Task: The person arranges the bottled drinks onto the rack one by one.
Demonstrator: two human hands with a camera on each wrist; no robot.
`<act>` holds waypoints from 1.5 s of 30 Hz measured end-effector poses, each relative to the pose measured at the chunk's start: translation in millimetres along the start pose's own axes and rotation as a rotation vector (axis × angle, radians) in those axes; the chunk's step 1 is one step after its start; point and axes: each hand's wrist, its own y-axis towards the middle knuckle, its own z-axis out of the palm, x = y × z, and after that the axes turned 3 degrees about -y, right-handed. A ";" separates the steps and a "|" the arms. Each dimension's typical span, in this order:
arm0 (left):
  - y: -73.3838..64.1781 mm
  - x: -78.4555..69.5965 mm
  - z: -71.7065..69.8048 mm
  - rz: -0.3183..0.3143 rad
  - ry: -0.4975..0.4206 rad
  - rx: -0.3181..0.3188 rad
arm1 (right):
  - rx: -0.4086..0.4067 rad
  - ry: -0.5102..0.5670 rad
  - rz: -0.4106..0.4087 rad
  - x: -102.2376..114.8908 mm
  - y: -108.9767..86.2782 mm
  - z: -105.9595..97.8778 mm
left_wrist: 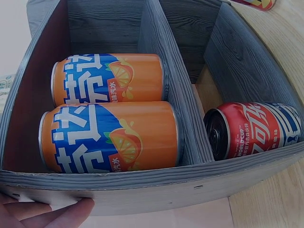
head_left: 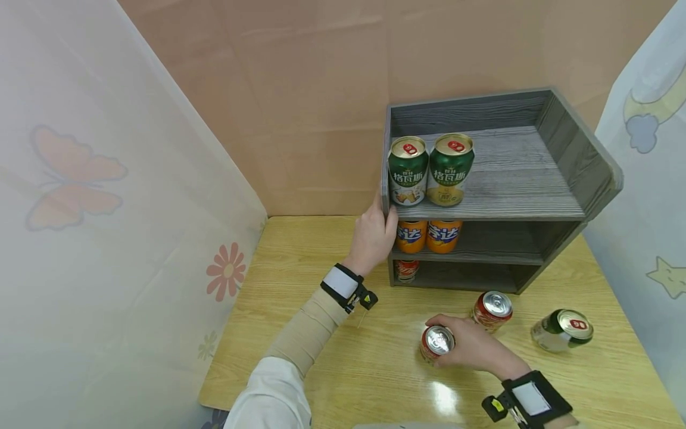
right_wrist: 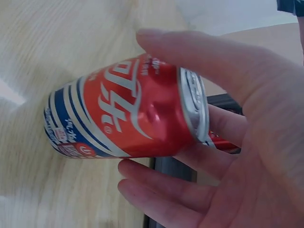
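Observation:
My right hand (head_left: pixel 471 345) holds a red cola can (head_left: pixel 439 341) near its top, thumb on one side and fingers on the other. In the right wrist view, that can (right_wrist: pixel 137 109) has a dented side and a blue-striped lower part. My left hand (head_left: pixel 373 238) rests against the left side of a grey wooden shelf (head_left: pixel 514 179), fingers extended along the outer wall. Beside it, two green cans, a left one (head_left: pixel 408 173) and a right one (head_left: pixel 451 173), stand on the top level. Orange soda cans (left_wrist: pixel 114 137) occupy the middle level, and a cola can (left_wrist: pixel 251 128) the bottom.
Another red cola can (head_left: pixel 492 311) stands just behind my right hand, in front of the shelf. Farther right on the wooden table (head_left: pixel 343 357) is a green and white can (head_left: pixel 561 330). A brown backdrop (head_left: pixel 300 119) and printed side curtains (head_left: pixel 134 238) surround the table.

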 end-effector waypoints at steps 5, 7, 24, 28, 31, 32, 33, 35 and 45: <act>0.1 0.0 0.4 0.000 -0.012 -0.002 | -0.002 0.025 -0.010 -0.5 0.8 3.4; 0.1 0.2 0.6 0.001 -0.010 -0.004 | -0.002 0.028 0.000 -1.0 1.1 4.7; -0.7 0.3 0.7 0.004 -0.018 -0.003 | -0.066 -0.022 0.067 2.2 4.8 17.3; -1.2 0.7 1.0 0.002 -0.008 -0.006 | -0.073 -0.020 0.095 5.5 4.6 18.1; -1.4 0.9 1.5 0.000 -0.003 -0.007 | -0.079 -0.023 0.104 6.5 4.2 19.1; -1.4 0.8 1.5 0.000 -0.001 -0.008 | -0.082 -0.028 0.105 6.3 4.5 19.7; -1.3 0.9 1.7 0.001 0.001 -0.009 | -0.084 -0.033 0.106 5.9 4.7 20.5; -1.1 1.0 1.9 0.003 0.003 -0.010 | -0.087 -0.039 0.108 5.0 5.2 22.0; -0.8 1.8 0.9 0.006 -0.011 -0.003 | -0.088 -0.044 0.105 1.6 6.0 24.5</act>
